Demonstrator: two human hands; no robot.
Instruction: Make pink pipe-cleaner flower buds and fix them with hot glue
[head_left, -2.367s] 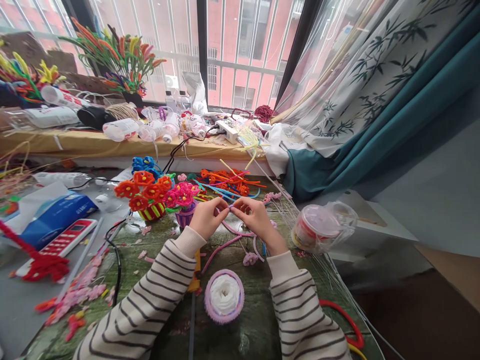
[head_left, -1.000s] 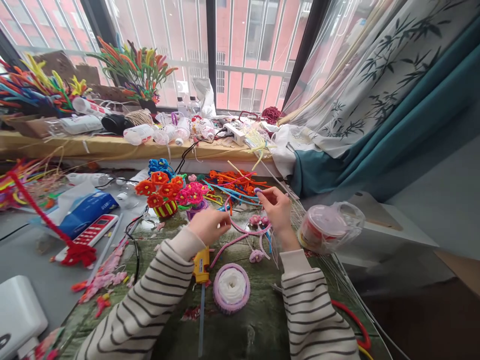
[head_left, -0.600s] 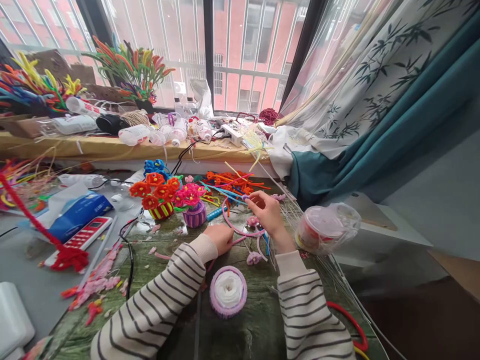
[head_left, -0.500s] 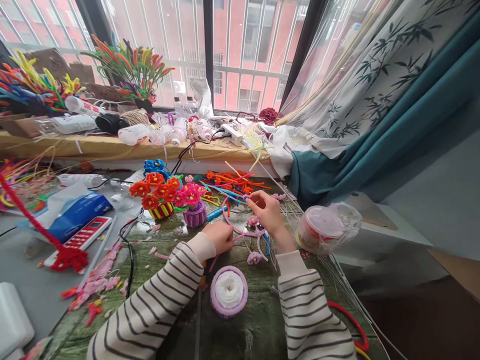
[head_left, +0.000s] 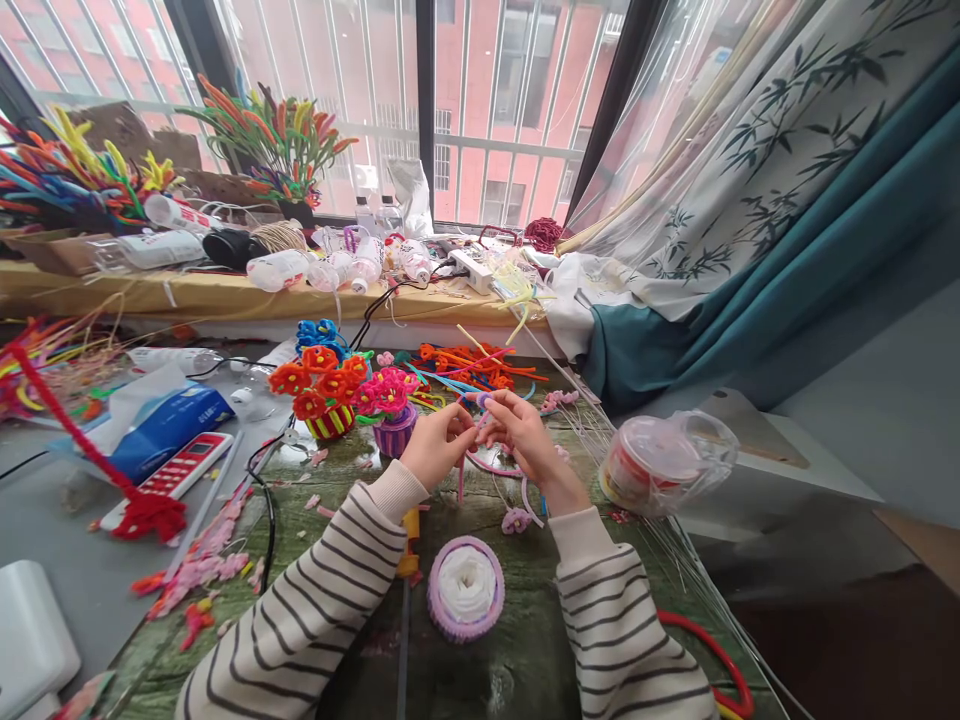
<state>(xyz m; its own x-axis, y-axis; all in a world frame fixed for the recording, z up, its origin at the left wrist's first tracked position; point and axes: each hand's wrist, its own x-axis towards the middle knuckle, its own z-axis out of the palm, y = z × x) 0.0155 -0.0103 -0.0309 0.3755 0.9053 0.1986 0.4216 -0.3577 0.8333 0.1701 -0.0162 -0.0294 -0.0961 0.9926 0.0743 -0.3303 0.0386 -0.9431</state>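
My left hand [head_left: 441,440] and my right hand [head_left: 519,434] meet above the table, fingers pinched together. Between them is a pink pipe cleaner [head_left: 460,480], one end hanging below my left fingers and a curve passing under my right hand. A small purple piece [head_left: 481,398] shows at my right fingertips; its exact form is too small to make out. Nearer me stands a round lilac pot [head_left: 433,600] with a white filling. Just right of my hands lies a pink-lilac pipe-cleaner flower [head_left: 516,520]. Left of them are a striped purple pot [head_left: 396,432] with pink flowers and orange flowers [head_left: 319,378].
Loose orange pipe cleaners [head_left: 476,368] lie behind my hands. A plastic-wrapped tub [head_left: 652,460] stands at right, beside thin wires. At left are a red calculator [head_left: 176,475], a blue tissue pack [head_left: 172,430] and a black cable [head_left: 268,500]. Bottles [head_left: 277,270] line the windowsill.
My left hand has risen to meet my right hand at the pink pipe cleaner. The wide pink loop between them has drawn in. The view has shifted slightly.
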